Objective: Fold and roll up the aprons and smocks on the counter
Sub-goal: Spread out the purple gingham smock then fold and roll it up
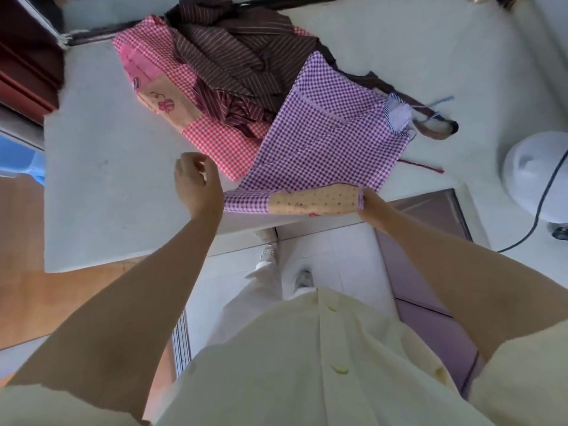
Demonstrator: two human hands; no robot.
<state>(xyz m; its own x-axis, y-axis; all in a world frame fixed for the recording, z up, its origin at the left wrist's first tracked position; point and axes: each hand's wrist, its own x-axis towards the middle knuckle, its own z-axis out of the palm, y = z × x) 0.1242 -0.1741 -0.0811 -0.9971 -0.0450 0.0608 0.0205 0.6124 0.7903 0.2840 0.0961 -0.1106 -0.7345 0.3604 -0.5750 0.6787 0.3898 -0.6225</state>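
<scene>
I see the purple check apron (pixel 329 139) spread on the table (pixel 101 179) by its front edge, overlapping a pink check apron (pixel 215 139) and a heaped brown striped smock (pixel 239 53). Its near hem is turned over, showing a tan dotted patch (pixel 316 199). My right grip (pixel 373 204) pinches that fold's end. The left grip (pixel 196 186) hovers just beside the apron, fingers curled, seemingly on nothing.

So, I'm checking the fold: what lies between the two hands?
The near edge of the purple apron, with its tan patch, in the head view. The right hand pinches one end; the left hand is beside the other.
</scene>
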